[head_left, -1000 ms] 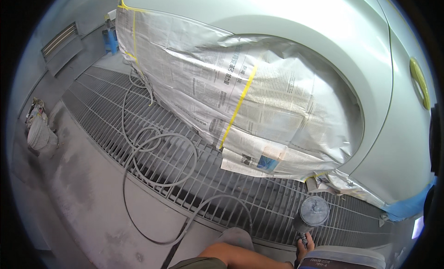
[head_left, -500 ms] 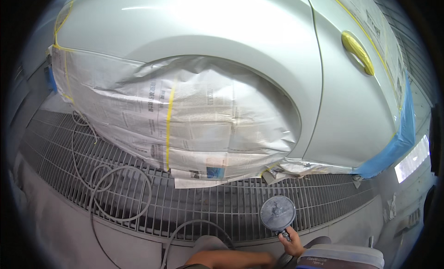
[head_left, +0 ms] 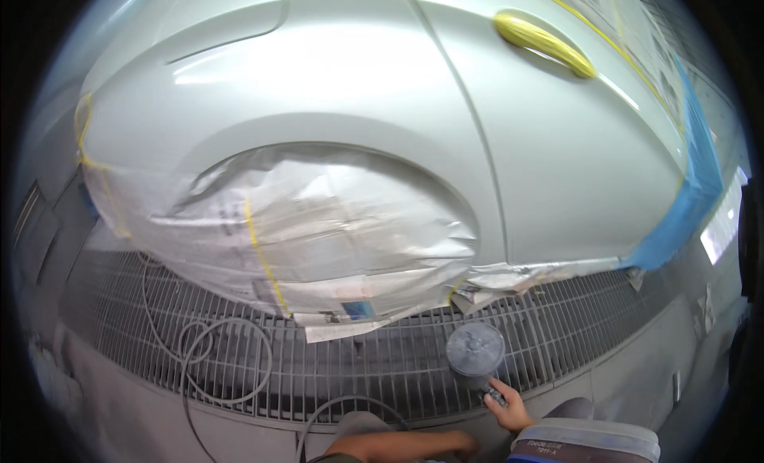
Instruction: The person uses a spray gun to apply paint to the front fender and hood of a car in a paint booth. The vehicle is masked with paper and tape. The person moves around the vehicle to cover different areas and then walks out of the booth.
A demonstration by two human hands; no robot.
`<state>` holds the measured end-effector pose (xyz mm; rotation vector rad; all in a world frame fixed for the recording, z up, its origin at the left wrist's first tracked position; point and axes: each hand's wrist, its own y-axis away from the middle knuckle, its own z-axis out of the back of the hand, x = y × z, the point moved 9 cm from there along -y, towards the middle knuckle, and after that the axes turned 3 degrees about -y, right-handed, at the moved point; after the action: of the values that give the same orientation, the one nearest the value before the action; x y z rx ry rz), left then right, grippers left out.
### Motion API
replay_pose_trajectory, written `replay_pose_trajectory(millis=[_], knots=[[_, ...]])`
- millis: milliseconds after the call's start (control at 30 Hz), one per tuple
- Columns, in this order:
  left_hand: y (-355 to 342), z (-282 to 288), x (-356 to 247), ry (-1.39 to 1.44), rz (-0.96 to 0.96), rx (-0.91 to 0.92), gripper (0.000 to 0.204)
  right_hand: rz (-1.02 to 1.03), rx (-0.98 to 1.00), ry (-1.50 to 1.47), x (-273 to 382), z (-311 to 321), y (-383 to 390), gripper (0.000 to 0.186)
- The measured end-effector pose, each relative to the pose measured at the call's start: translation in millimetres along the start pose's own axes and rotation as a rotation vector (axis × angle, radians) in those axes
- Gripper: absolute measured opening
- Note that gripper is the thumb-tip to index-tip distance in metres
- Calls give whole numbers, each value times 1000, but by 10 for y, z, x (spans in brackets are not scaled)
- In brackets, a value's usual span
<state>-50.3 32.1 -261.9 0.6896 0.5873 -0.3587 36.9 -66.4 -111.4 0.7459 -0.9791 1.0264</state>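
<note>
My right hand is closed around the dark, speckled handle of a spray gun. The gun's round grey cup, smeared with paint, is seen from above over the floor grating. Across the bottom edge lies my left forearm, bent toward the right. Its hand is in shadow near the picture's lower edge, and its fingers cannot be made out. Beyond the gun stands a pale car body, apart from it. Masking paper printed like newspaper covers the wheel arch, with a strip of yellow tape down it.
A grey hose lies coiled on the metal grating; another hose loop rises near my legs. Yellow tape wraps the door handle. Blue film hangs at the car's right. A rounded, pale-rimmed cartridge blocks the lower right.
My view has shifted, so the car sits lower and farther left, showing more of the door. My right hand still holds the spray gun, in nearly the same spot in view.
</note>
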Motion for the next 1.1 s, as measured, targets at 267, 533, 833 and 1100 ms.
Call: replay_pose_trajectory(millis=[267,533,833,1100], knots=[[-161,325,-160,34,10,-149,49,139,178,-101,200,395,-264,52],[-735,1034,-542,141,68,-463,50,151,371,-313,5,814,-425,59],[-1806,1504,-678,193,238,-424,50,256,348,-220,-349,1360,-359,55],[-2180,1694,-634,199,380,-313,51,200,434,-225,-498,1700,-130,68]])
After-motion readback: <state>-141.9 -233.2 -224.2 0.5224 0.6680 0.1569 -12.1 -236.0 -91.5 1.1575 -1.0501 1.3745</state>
